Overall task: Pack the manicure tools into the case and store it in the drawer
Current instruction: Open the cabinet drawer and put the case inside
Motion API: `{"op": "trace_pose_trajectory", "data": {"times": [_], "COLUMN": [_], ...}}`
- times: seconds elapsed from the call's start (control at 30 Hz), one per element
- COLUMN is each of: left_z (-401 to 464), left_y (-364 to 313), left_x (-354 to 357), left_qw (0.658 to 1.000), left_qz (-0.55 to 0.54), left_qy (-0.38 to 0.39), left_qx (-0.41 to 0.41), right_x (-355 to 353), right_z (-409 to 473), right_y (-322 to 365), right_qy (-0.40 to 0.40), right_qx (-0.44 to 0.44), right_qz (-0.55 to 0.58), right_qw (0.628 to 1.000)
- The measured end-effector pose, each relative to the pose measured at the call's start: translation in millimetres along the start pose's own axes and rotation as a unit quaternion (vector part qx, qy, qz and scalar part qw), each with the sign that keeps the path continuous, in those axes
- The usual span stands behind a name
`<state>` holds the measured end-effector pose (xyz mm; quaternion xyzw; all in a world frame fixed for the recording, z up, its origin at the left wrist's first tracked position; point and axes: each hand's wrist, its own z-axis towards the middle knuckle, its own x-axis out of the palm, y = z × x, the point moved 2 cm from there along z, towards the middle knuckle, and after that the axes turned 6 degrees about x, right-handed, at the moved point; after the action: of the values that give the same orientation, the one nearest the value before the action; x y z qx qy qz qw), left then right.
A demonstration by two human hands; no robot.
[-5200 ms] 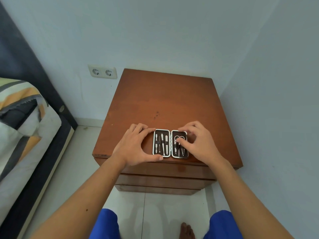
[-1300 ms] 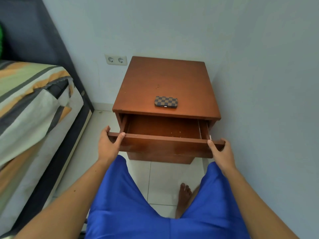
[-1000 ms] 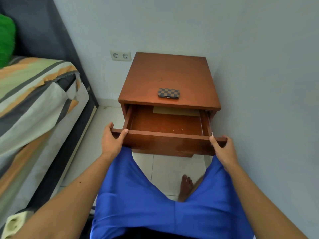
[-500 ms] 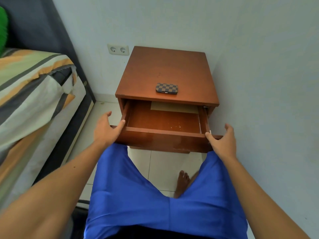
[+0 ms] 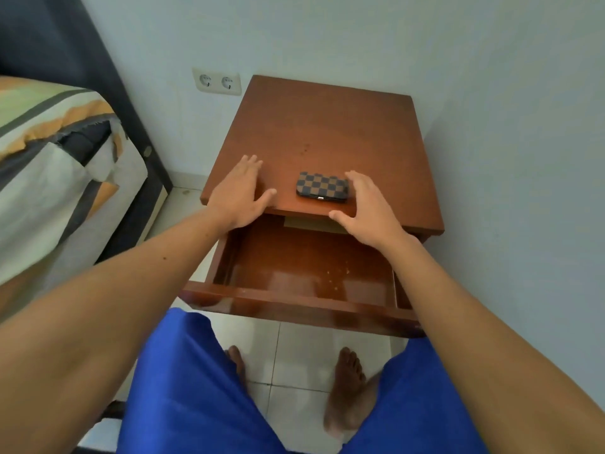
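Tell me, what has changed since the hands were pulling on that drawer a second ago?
Both hands let go of the drawer front and rose to the nightstand top. The left hand lies open there; the right hand is open beside the case, not yet gripping it. The drawer stays open, and the case stays shut in the same spot.

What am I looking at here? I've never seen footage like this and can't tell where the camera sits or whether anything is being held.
The camera is worn on a person's head, looking down at their own bare arms. No machine is involved. A closed checkered case lies on a wooden nightstand, whose drawer is pulled open below. The right hand is open beside the case, about to take it; the left hand hovers open over the tabletop. Nothing is held. A bed stands to the left.
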<state>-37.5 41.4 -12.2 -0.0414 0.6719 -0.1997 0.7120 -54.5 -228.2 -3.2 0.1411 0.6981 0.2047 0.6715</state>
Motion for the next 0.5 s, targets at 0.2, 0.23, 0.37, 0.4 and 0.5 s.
{"op": "trace_pose_trajectory", "data": {"times": [0.2, 0.23, 0.37, 0.4, 0.5], "left_z": [22.1, 21.9, 22.6, 22.8, 22.1], "left_y": [15.1, 15.7, 16.3, 16.6, 17.3], "left_x": [35.3, 37.3, 36.6, 36.3, 35.6], "left_qw": [0.995, 0.993, 0.992, 0.992, 0.992], "left_qz": [0.092, 0.105, 0.113, 0.113, 0.114], "left_qy": [0.032, 0.03, 0.033, 0.034, 0.034], "left_qx": [0.034, 0.034, 0.037, 0.038, 0.042], "right_x": [8.0, 7.5, 4.3, 4.1, 5.2], "right_z": [47.6, 50.6, 46.4, 39.4, -1.4], "right_y": [-1.2, -1.6, 2.3, 3.3, 3.6], "right_qy": [0.073, 0.068, 0.066, 0.071, 0.075], "right_qx": [-0.047, -0.058, -0.071, -0.077, -0.132], "right_qz": [-0.08, -0.091, -0.085, -0.079, -0.049], "right_qw": [0.993, 0.992, 0.992, 0.991, 0.987]}}
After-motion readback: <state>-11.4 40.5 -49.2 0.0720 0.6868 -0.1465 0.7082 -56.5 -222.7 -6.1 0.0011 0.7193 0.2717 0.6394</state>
